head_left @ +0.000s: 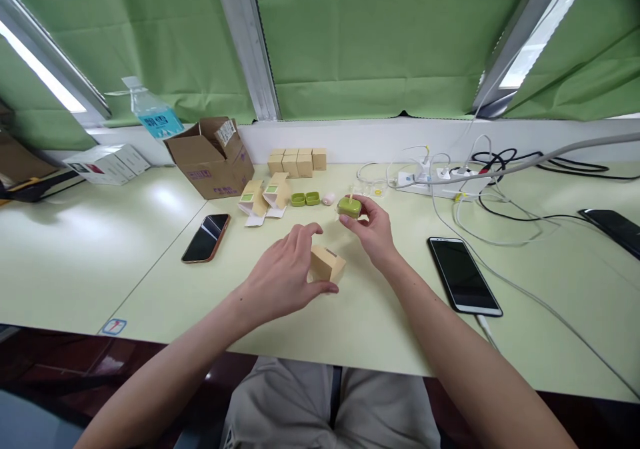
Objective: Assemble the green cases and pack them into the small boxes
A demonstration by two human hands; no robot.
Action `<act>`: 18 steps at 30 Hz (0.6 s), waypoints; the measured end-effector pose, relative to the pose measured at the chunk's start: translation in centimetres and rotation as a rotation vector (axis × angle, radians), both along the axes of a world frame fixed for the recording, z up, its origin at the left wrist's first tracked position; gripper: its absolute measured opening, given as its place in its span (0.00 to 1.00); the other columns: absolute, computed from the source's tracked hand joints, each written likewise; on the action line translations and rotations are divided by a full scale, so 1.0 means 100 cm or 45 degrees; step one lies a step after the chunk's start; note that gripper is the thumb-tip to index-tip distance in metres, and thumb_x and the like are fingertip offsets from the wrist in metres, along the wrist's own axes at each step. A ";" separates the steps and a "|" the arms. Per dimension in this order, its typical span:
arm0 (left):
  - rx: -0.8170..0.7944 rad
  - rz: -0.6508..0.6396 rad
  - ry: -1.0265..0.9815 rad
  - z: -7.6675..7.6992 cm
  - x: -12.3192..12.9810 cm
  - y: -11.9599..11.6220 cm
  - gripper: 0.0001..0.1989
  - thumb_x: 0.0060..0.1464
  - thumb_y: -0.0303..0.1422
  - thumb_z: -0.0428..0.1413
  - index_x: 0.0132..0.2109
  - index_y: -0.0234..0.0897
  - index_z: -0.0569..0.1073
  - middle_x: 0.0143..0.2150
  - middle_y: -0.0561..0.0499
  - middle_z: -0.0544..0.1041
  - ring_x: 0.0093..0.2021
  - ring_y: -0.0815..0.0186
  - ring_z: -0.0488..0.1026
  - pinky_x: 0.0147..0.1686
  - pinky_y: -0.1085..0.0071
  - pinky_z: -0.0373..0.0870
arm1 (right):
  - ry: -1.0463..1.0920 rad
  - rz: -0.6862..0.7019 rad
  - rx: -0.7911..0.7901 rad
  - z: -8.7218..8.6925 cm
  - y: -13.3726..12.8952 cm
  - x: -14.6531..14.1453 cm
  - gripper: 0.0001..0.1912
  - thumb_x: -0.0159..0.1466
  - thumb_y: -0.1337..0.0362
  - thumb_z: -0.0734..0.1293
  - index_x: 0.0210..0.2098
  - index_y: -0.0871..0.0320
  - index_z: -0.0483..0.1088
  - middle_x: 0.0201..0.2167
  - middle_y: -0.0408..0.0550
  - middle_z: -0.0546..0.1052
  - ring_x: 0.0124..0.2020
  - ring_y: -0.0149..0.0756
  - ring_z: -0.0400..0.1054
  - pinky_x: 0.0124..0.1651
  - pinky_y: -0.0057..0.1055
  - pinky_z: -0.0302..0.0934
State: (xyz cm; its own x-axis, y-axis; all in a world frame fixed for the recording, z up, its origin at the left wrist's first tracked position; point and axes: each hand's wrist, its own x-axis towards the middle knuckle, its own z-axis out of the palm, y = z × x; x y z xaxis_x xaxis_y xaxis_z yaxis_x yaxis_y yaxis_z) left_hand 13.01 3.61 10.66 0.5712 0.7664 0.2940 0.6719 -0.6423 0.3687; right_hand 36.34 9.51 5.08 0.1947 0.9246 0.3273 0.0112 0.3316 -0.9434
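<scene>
My right hand (373, 229) holds a small green case (349, 207) between thumb and fingers, above the table. My left hand (290, 269) is spread around a small tan box (326, 265), thumb on the near side and fingers on the far side; whether it presses on the box is hard to tell. Beyond the hands sit two green open cups (305, 199) side by side and a small pale pink item (329, 199). Two opened tan boxes (265, 196) with white flaps stand left of the cups.
Closed tan boxes (297, 162) line the wall beside a cardboard carton (213, 159). One phone (206, 238) lies left; another phone (465, 276), plugged in, lies right. A power strip (445, 180) with tangled cables sits at the back right. A bottle (153, 109) stands behind the carton.
</scene>
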 end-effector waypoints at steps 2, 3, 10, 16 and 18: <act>-0.031 -0.061 -0.014 -0.007 -0.003 0.005 0.33 0.64 0.39 0.65 0.68 0.44 0.58 0.60 0.40 0.73 0.52 0.49 0.80 0.50 0.50 0.80 | 0.018 -0.012 -0.008 0.002 -0.001 0.000 0.30 0.55 0.49 0.82 0.53 0.52 0.78 0.47 0.48 0.82 0.44 0.41 0.73 0.44 0.39 0.71; -0.056 -0.101 -0.050 -0.010 -0.005 0.010 0.29 0.67 0.35 0.61 0.69 0.44 0.57 0.61 0.39 0.73 0.53 0.51 0.80 0.50 0.52 0.80 | 0.041 0.004 -0.006 0.004 -0.001 0.000 0.30 0.56 0.48 0.82 0.53 0.52 0.78 0.47 0.48 0.82 0.43 0.41 0.73 0.44 0.39 0.71; 0.105 -0.093 -0.191 -0.015 -0.001 0.023 0.36 0.63 0.39 0.65 0.71 0.45 0.57 0.68 0.37 0.69 0.59 0.48 0.78 0.55 0.46 0.81 | 0.092 0.060 0.004 0.006 -0.003 0.000 0.29 0.55 0.49 0.83 0.52 0.52 0.78 0.48 0.49 0.83 0.47 0.42 0.75 0.42 0.37 0.72; 0.140 -0.177 -0.256 -0.030 0.011 0.021 0.30 0.68 0.36 0.60 0.70 0.44 0.57 0.63 0.37 0.70 0.61 0.47 0.77 0.57 0.46 0.81 | 0.130 0.079 0.042 0.004 -0.001 -0.001 0.31 0.53 0.49 0.84 0.51 0.51 0.76 0.48 0.47 0.80 0.46 0.41 0.77 0.40 0.36 0.75; 0.060 -0.264 -0.357 -0.034 0.009 0.036 0.27 0.71 0.31 0.55 0.71 0.45 0.55 0.66 0.37 0.67 0.62 0.51 0.78 0.59 0.50 0.81 | 0.157 0.058 0.091 0.005 -0.002 -0.003 0.32 0.54 0.47 0.84 0.52 0.51 0.74 0.48 0.47 0.79 0.46 0.42 0.77 0.35 0.34 0.75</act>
